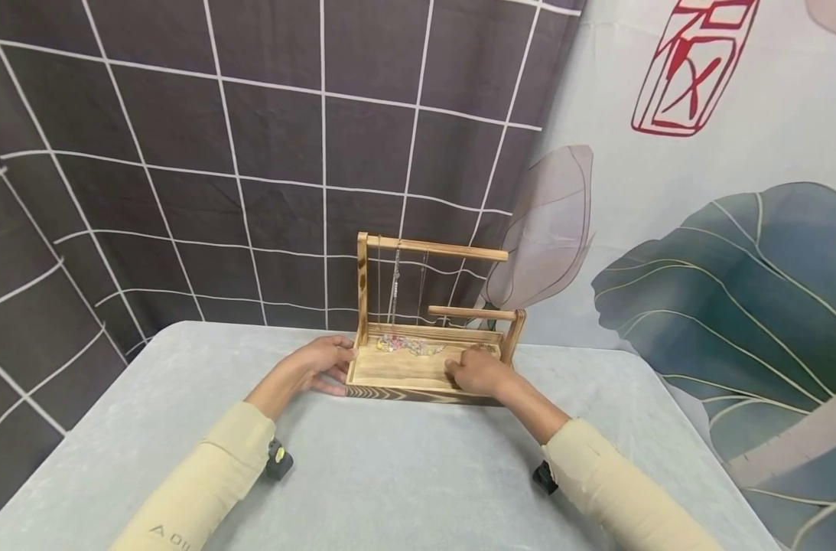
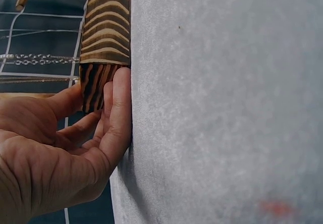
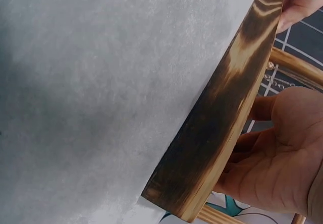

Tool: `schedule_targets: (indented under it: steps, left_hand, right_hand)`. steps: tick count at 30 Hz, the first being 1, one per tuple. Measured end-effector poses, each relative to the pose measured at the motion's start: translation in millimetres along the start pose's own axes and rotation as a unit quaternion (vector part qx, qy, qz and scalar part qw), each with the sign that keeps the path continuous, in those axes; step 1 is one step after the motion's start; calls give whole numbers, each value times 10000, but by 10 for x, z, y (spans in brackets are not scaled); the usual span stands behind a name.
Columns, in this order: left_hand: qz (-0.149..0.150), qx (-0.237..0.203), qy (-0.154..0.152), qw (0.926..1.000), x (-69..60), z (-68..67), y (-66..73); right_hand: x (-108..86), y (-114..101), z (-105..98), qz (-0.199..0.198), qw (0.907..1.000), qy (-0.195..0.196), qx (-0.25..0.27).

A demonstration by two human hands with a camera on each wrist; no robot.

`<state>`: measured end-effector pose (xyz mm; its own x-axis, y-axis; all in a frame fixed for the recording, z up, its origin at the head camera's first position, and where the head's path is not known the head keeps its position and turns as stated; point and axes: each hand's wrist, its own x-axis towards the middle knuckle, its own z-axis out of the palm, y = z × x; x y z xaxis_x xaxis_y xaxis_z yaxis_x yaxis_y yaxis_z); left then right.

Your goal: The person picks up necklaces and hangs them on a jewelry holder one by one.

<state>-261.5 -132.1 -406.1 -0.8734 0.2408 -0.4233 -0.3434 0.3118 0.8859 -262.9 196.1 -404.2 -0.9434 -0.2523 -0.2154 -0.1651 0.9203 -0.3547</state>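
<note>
Sleeves (image 1: 207, 467) leave room between, left hand (image 1: 320, 364) seemingly gripping tray (image 1: 397, 372) edge.

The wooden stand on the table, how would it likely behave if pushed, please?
The wooden stand probably slides rather than tips, given its broad tray. Its wooden posts suggest stiffness. The chains likely swing, hanging from the upper bar.
</note>
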Motion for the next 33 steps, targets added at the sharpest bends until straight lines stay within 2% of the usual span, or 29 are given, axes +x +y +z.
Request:
schedule_targets:
  steps: [3, 7, 10, 14, 17, 24, 27, 29, 33]
  left_hand:
    - [-4, 2, -8, 10000, 1, 10, -3]
    - [18, 9, -18, 10000, -1, 17, -1]
    - [25, 21, -8, 10000, 1, 21, -2]
    - [30, 7, 16, 10000, 5, 22, -7]
    - [44, -24, 7, 10000, 11, 14, -18]
    - [44, -47, -8, 10000, 31, 0, -25]
    - [41, -24, -6, 10000, 38, 7, -23]
    - [34, -19, -6, 10000, 36, 10, -24]
    - [29, -12, -11, 10000, 21, 11, -21]
  right_hand:
    - [2, -13, 16, -99, 9999, -33, 6]
    - [139, 126, 147, -427, 9989, -35, -191]
    - [162, 150, 207, -595, 9978, -224, -186]
    - [-107, -102, 96, -625, 9962, -613, 9]
    - [-318, -295, 1, -679, 9947, -765, 141]
    - [-408, -335, -31, -1207, 9874, -947, 382]
    - [-404, -286, -93, -1427, 9845, -827, 597]
    - [-387, -244, -138, -1454, 9852, -610, 678]
    - [-334, -174, -200, -1307, 9906, -77, 405]
